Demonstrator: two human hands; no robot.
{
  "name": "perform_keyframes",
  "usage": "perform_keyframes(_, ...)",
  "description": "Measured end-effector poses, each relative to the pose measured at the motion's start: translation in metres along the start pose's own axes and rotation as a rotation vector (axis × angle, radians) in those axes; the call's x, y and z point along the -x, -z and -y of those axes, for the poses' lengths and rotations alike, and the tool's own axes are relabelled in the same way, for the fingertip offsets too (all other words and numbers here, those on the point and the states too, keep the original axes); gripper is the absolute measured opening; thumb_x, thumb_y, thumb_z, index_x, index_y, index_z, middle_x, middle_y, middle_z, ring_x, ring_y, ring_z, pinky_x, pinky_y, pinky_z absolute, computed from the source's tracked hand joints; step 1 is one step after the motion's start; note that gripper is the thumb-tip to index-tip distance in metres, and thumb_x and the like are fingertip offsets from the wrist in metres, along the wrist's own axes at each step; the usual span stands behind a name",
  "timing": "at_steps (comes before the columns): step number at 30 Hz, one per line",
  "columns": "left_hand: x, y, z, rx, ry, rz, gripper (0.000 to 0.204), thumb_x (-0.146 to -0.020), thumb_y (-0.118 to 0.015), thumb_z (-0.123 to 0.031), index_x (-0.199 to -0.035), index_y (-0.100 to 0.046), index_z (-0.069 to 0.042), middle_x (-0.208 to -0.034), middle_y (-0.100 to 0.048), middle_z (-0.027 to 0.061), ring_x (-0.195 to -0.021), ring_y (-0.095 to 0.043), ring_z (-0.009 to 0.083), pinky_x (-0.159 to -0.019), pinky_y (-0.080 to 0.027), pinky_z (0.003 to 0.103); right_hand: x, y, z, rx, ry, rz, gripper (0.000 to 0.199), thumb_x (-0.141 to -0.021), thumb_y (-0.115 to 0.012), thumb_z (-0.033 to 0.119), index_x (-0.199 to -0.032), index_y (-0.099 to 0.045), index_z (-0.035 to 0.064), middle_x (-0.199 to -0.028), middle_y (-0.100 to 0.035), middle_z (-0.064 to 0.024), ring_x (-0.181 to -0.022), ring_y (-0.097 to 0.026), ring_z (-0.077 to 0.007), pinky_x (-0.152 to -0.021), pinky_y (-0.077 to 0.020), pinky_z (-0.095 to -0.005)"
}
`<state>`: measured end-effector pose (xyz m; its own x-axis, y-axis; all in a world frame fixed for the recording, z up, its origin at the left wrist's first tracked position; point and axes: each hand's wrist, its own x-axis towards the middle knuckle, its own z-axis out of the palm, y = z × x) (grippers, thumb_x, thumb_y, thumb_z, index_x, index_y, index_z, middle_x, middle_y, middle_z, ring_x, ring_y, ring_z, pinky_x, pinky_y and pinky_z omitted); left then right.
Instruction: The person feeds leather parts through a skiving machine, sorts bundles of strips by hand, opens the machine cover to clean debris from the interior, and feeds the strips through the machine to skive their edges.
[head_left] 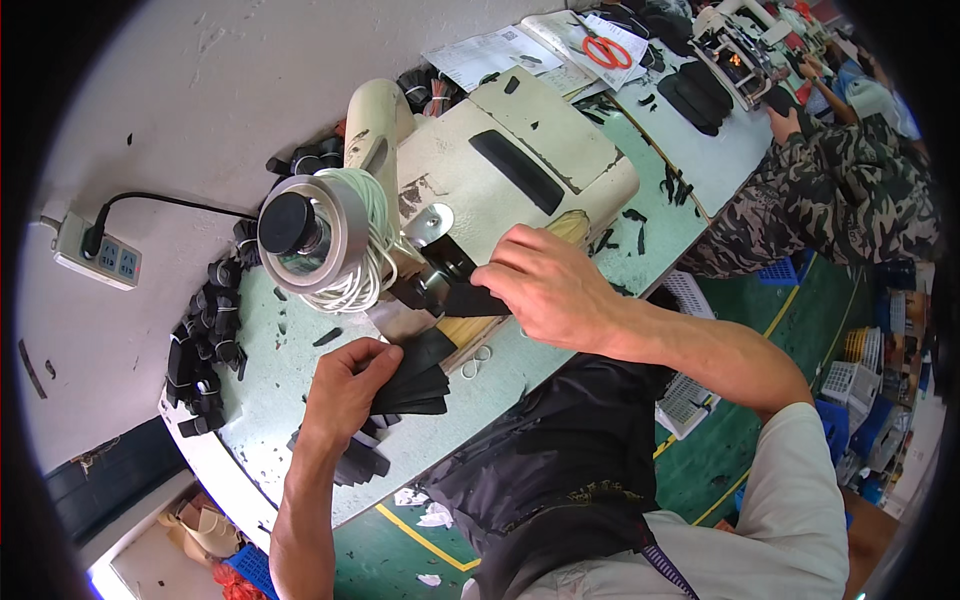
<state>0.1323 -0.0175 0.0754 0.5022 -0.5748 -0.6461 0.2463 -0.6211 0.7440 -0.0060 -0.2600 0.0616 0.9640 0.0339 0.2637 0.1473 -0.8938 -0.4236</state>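
Note:
A cream-coloured machine (450,160) with chipped paint, apparently a skiving or trimming machine, stands on the pale green table. Before its metal working head, my right hand (550,290) pinches a black strip (475,301) between thumb and fingers. The strip's far end reaches the dark metal part of the head. Lower left, my left hand (350,388) is closed with thumb and forefinger on a fanned stack of black strips (415,385). More loose black strips (360,460) lie under and beside that hand, at the table's near edge.
Bundled black strips (205,330) line the table's left side. A round metal holder (310,235) wound with white cord rises beside the machine. Red-handled scissors (606,52) rest on papers. A power outlet (97,250) is at the wall. A person in camouflage (830,190) works at right.

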Motion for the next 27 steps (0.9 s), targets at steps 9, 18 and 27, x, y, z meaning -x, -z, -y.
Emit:
perform_keyframes(9, 0.003, 0.001, -0.005, 0.046, -0.006, -0.034, 0.021, -0.092, -0.063, -0.018, -0.098, -0.065, 0.002, -0.081, -0.065, -0.0006, -0.071, -0.054, 0.0038, -0.066, -0.043, 0.020, 0.007, 0.025, 0.017, -0.298, 0.199, -0.249, 0.017, -0.075, -0.061, -0.009, -0.087, -0.056, 0.0013, -0.098, -0.061, -0.0130, -0.092, -0.065, -0.0314, -0.077, -0.0550, -0.0353)
perform_keyframes(18, 0.000, 0.003, -0.008, 0.032, 0.029, -0.047, 0.020, -0.092, -0.063, -0.016, -0.098, -0.065, 0.003, -0.083, -0.067, 0.0026, -0.073, -0.057, 0.0043, -0.067, -0.044, 0.020, 0.006, 0.026, 0.017, -0.243, 0.292, -0.424, 0.020, -0.072, -0.066, -0.009, -0.090, -0.062, -0.0007, -0.098, -0.063, -0.0122, -0.096, -0.064, -0.0302, -0.080, -0.0546, -0.0371)
perform_keyframes(27, -0.009, 0.000, -0.009, 0.061, 0.044, -0.009, 0.021, -0.091, -0.063, -0.015, -0.097, -0.065, 0.005, -0.082, -0.067, 0.0028, -0.071, -0.057, 0.0039, -0.065, -0.044, 0.019, -0.004, 0.021, 0.013, -0.374, -0.177, 0.288, 0.010, -0.079, -0.063, 0.001, -0.089, -0.067, 0.0040, -0.091, -0.062, -0.0085, -0.089, -0.059, -0.0299, -0.081, -0.0449, -0.0402)
